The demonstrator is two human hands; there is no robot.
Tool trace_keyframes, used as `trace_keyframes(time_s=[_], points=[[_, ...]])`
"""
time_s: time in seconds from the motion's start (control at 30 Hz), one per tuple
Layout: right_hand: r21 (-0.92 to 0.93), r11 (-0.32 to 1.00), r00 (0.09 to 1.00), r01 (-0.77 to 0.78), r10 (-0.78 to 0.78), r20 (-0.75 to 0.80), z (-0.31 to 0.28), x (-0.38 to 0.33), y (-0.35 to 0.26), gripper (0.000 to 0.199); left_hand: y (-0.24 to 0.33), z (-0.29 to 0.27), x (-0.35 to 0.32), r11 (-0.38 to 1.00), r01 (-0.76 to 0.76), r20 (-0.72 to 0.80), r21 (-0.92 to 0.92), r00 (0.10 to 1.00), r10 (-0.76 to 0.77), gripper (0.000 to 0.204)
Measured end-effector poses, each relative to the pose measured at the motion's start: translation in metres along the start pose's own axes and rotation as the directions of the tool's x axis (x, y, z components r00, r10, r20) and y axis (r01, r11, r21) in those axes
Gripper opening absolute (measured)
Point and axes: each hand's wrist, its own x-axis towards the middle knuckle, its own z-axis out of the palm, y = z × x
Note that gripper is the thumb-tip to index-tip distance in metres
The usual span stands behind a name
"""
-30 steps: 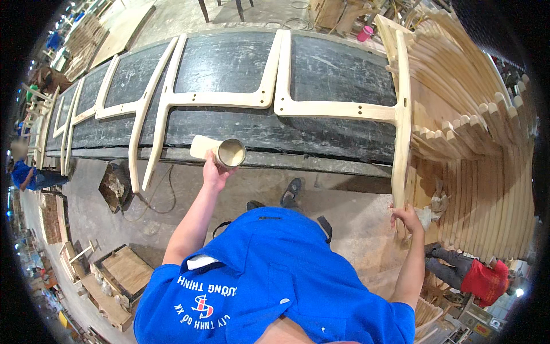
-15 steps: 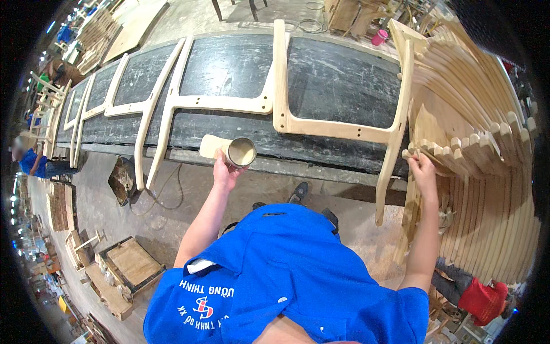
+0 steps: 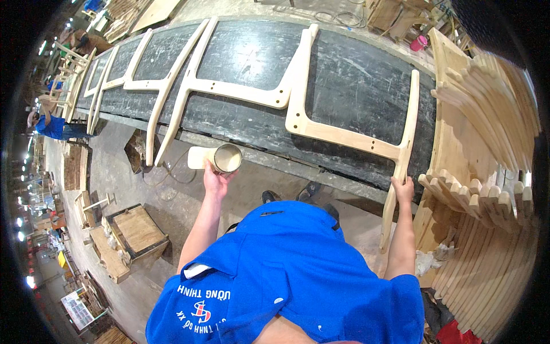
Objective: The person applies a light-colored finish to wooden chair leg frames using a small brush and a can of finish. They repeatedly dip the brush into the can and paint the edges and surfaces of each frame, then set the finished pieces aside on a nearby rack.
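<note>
Pale wood fills my view: my right hand (image 3: pixel 403 189) is closed around the lower leg of a wooden frame piece (image 3: pixel 349 137) lying on the dark conveyor belt (image 3: pixel 355 74), its leg hanging over the near edge. My left hand (image 3: pixel 213 179) grips a round cup-like container (image 3: pixel 226 158) with a flat pale part beside it. To do this well, I judge I should keep the frame flat and square on the belt, and the container level. The frame is light, smooth, unfinished, with small drilled holes along its rail.
</note>
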Motion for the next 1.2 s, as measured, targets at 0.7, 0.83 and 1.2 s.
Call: trace_keyframes(time_s=[0.7,0.83,1.2], points=[[0.956,0.287,0.960,-0.063,-0.245,0.137,-0.097,-0.076,-0.076,0.044,0.000,-0.002,0.012,0.997,0.025,0.203,0.075,0.978,-0.040,0.059],[0.870,0.461,0.942,0.176,-0.336,-0.013,-0.159,-0.121,-0.127,0.047,0.003,-0.030,0.020,1.000,-0.001,0.246,0.022,0.969,-0.004,0.059],[-0.180,0.667,0.688,0.723,-0.720,0.094,-0.102,-0.205,-0.224,0.071,-0.002,-0.083,0.025,0.993,0.052,0.219,-0.107,0.975,-0.028,0.057]])
